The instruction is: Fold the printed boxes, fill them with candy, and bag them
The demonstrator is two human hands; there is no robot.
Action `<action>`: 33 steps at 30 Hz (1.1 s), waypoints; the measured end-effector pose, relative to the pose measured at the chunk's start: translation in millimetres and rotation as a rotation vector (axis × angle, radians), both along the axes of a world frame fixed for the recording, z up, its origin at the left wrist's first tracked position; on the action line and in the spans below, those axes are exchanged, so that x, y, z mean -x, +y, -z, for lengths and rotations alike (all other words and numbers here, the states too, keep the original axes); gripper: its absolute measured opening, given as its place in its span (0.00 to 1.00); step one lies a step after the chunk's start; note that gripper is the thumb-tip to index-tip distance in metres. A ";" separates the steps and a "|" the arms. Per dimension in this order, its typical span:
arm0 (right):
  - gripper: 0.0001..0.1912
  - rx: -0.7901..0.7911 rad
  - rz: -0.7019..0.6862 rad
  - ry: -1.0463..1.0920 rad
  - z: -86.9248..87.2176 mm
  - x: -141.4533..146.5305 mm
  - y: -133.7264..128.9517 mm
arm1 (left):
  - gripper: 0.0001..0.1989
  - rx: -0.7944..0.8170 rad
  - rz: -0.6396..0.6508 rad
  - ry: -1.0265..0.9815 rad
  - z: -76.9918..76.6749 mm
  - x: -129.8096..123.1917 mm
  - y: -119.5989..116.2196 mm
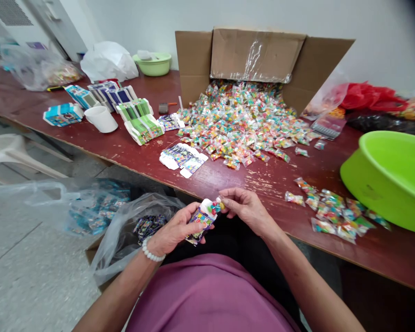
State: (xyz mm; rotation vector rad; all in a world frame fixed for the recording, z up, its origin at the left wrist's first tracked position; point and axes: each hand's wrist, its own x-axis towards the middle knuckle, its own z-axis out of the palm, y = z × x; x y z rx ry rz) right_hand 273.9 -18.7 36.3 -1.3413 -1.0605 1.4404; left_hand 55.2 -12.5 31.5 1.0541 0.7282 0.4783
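Observation:
My left hand (181, 227) is wrapped round a small purple printed candy box (198, 226), tilted with its white flap end up. My right hand (245, 207) pinches a small clear packet of colourful candies (216, 206) right at the mouth of that box. Just beyond, on the table, lie flattened purple and white cartons (183, 158). Behind them a large heap of candy packets (242, 122) spills from a cardboard box (259, 53) lying on its side. A smaller group of packets (335, 212) lies to the right of my right hand.
A large green basin (394, 180) stands on the red-brown table (256, 184) at right. Stacked green cartons (140, 121), a white cup (101, 119) and blue cartons (62, 114) are at left. Below the table's edge, a plastic-lined box (115, 244) holds purple boxes. A white chair (17, 154) stands left.

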 end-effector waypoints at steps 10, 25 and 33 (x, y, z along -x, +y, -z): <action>0.13 -0.079 -0.005 -0.149 -9.6 0.4 -3.5 | 0.20 0.042 -0.022 -0.007 0.6 -3.2 -1.4; 0.18 0.016 0.126 0.034 0.2 -3.2 -4.6 | 0.22 0.071 -0.038 0.039 4.4 -4.7 -4.4; 0.18 0.024 0.140 0.096 1.1 0.1 -4.0 | 0.23 0.073 -0.063 0.069 0.8 -2.4 -4.9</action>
